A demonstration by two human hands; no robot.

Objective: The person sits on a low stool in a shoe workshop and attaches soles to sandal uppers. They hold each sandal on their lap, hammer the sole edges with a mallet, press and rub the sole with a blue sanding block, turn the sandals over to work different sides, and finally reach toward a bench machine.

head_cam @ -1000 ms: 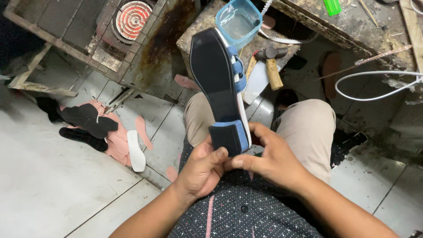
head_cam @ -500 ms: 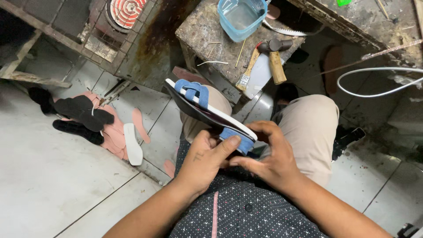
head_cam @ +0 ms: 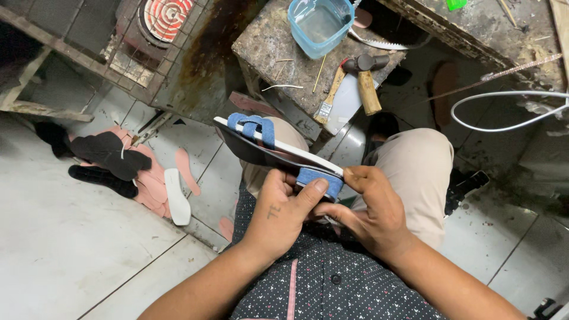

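I look down on a cramped workshop floor of pale tiles (head_cam: 71, 249), grimy near the walls, with a stained stone block (head_cam: 284, 65) serving as a low bench just ahead of my knees.

Both my hands meet over my lap at the heel end of a sandal (head_cam: 278, 151). My left hand (head_cam: 278, 216) wraps it from below, thumb pressed up onto the blue heel block (head_cam: 320, 181); my right hand (head_cam: 370, 207) closes on the same block from the other side, fingers pinching it. So both hands are clamped on the sandal, neither one free.

From that grip the sandal runs away up and to the left, its long axis slanting toward the bench, the toe end farthest from me. It lies tilted on edge: the white insole rim faces up and right, the dark outsole down and left, and the blue straps (head_cam: 252, 125) sit near the far end. Both hands are at the heel; the left is a little nearer the sole's length.

Beyond, on the block, lie a hammer (head_cam: 367, 83) and a brush (head_cam: 329, 98), with a blue plastic tub (head_cam: 320, 24) behind them. To the left on the tiles sits a scatter of cut soles (head_cam: 118, 163), black, pink and white. A white cable (head_cam: 504, 109) loops at right, and a red coil heater (head_cam: 166, 12) shows at the top.
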